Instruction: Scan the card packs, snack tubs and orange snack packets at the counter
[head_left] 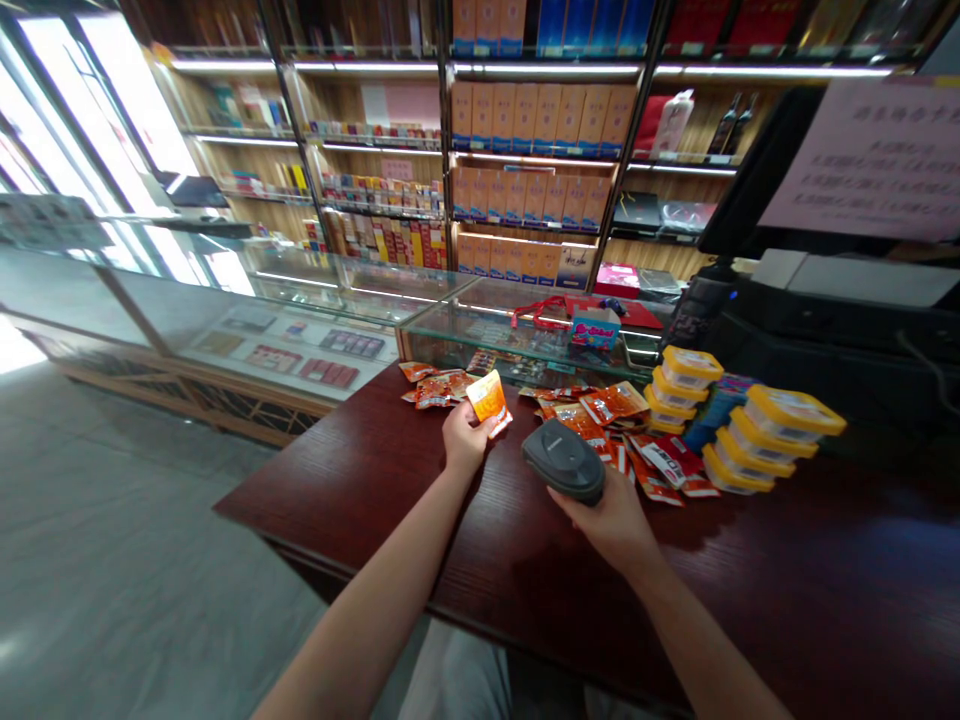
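My left hand (466, 440) is pinching the orange packet (489, 402), my right hand (609, 515) gripping the scanner (564, 458), ideally aimed squarely.

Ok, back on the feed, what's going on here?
The person's left hand holds up an orange packet above the brown counter. The right hand grips a dark handheld scanner, its head pointing roughly toward that packet without touching it. More packets lie in a left pile and a right pile; yellow tubs stand stacked farther right.
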